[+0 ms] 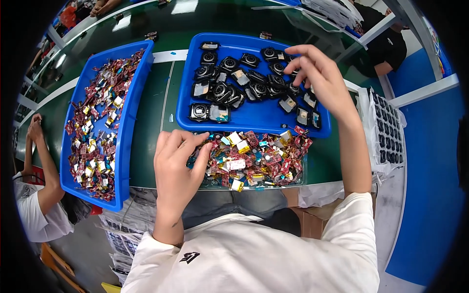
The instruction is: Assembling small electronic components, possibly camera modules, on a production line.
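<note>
My right hand [320, 75] hangs over the right side of a blue tray [259, 122], fingers apart and curved, with nothing visible in them. Black watch-like housings [221, 91] with round lenses lie in that tray, several showing pale flat backs. Just in front of the tray is a heap of small red circuit boards [251, 136] with white and yellow flat cells, in a shallow clear tray [266, 187]. My left hand [178, 156] is at the heap's left end, index finger and thumb bent toward each other with a gap between them.
A long blue tray [124, 141] of similar boards and cells stands to the left. Trays of black parts [388, 129] are stacked at the right. A co-worker's arm [48, 163] rests at the far left. Metal posts [425, 90] rise at the right.
</note>
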`<state>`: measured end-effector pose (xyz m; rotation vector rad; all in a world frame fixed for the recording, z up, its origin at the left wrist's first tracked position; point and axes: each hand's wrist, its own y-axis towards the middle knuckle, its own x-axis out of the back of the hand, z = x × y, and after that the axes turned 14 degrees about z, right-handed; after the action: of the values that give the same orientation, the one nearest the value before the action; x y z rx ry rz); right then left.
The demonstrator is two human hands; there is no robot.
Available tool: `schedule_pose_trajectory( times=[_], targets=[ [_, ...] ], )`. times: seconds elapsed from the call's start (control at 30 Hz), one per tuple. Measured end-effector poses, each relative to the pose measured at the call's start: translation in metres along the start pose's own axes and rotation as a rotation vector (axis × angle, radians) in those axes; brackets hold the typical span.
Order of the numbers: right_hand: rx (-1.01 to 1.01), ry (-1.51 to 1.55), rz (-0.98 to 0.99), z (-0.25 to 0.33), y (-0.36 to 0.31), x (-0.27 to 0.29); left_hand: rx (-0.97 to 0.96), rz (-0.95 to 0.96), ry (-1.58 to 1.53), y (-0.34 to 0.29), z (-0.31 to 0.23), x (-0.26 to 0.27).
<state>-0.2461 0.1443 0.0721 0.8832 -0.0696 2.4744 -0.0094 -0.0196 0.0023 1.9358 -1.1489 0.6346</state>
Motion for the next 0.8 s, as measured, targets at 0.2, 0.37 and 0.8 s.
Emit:
schedule_pose_trajectory(
  times=[0.2,0.37,0.8],
  targets=[
    [0.062,-0.1,0.065,0.032,-0.068,-0.059,-0.056,0.099,0.109,0.011,-0.006,-0.002],
    [0.147,-0.084,-0.079,0.036,-0.074,-0.085,-0.084,-0.021,-0.14,0.011,-0.01,0.004],
    [0.202,0.108,-0.198,0.033,-0.06,-0.117,-0.03,-0.038,-0.66,0.011,-0.015,-0.007]
  ],
)
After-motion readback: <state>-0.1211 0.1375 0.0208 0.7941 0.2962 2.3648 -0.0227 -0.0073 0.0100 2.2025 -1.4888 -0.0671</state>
